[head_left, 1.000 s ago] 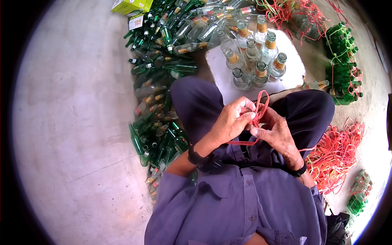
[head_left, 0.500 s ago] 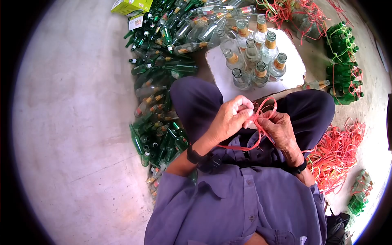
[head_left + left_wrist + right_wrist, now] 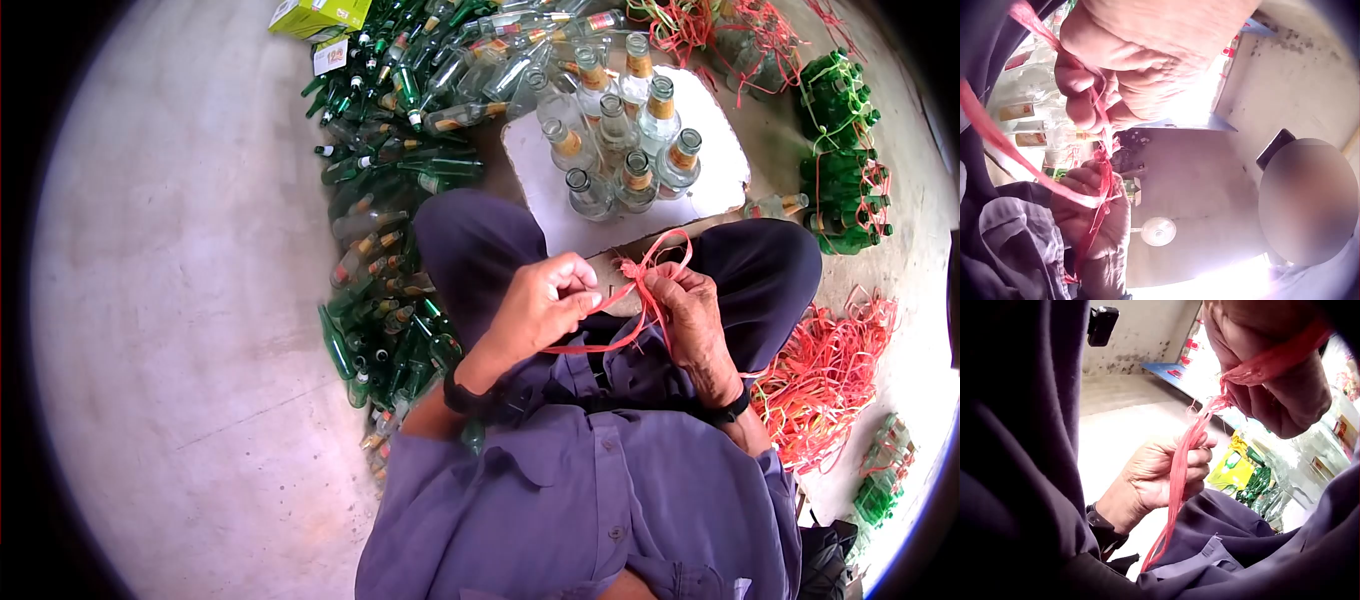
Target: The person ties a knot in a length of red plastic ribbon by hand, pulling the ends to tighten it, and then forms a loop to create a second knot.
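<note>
A red plastic twine [image 3: 628, 292] with a frayed knot runs between the two hands, over the person's lap. My left hand [image 3: 540, 308] pinches one strand of it between thumb and curled fingers. At the knot, my right hand [image 3: 688, 315] grips the twine, and a loop stands up above its fingertips. A further length sags below both hands toward the left forearm. In the left wrist view the strand stretches from the left fingers [image 3: 1082, 112] down to the right hand [image 3: 1094, 219]. The right wrist view shows loose twine [image 3: 1179, 469] hanging in front of the left hand [image 3: 1160, 472].
Beyond the knees, several clear bottles [image 3: 617, 130] stand on a white board [image 3: 715, 180]. Green and clear bottles [image 3: 400, 190] lie heaped along the left. A pile of red twine [image 3: 825, 385] lies on the right, with tied green bottles [image 3: 845, 190] farther back.
The hands have drawn apart, the left one moving left and slightly down with its strand. The knot and loop, earlier between both hands' fingers, now sit by the right fingertips.
</note>
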A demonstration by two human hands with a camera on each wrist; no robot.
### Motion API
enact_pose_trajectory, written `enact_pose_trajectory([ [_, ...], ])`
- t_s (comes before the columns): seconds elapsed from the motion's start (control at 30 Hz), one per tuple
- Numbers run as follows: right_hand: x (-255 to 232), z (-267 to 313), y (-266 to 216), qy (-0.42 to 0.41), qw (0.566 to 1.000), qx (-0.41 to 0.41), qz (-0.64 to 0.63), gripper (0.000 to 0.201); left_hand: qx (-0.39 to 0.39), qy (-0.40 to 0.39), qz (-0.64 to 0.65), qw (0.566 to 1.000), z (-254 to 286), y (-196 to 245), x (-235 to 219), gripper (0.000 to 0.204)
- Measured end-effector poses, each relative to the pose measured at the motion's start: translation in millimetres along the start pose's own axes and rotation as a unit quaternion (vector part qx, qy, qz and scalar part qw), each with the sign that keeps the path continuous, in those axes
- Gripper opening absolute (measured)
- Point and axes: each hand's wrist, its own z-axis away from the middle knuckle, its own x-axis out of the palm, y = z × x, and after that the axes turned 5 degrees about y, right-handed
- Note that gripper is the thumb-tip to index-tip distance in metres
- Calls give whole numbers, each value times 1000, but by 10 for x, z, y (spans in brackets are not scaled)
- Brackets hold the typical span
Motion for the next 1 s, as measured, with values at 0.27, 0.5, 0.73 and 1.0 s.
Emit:
enact_pose_trajectory([
  [0.27,42,-15,44,20,998,-9,-55,8,389,185,-210,877,-18,149,205,17],
  [0.5,145,39,-36,15,999,0,-32,9,356,191,-295,866,-31,54,392,15],
  [0.73,167,29,-38,-22,997,4,-73,9,326,225,-306,866,-22,5,440,17],
  [1.0,98,14,-38,-27,999,9,-26,10,273,202,-209,917,-55,-122,445,18],
])
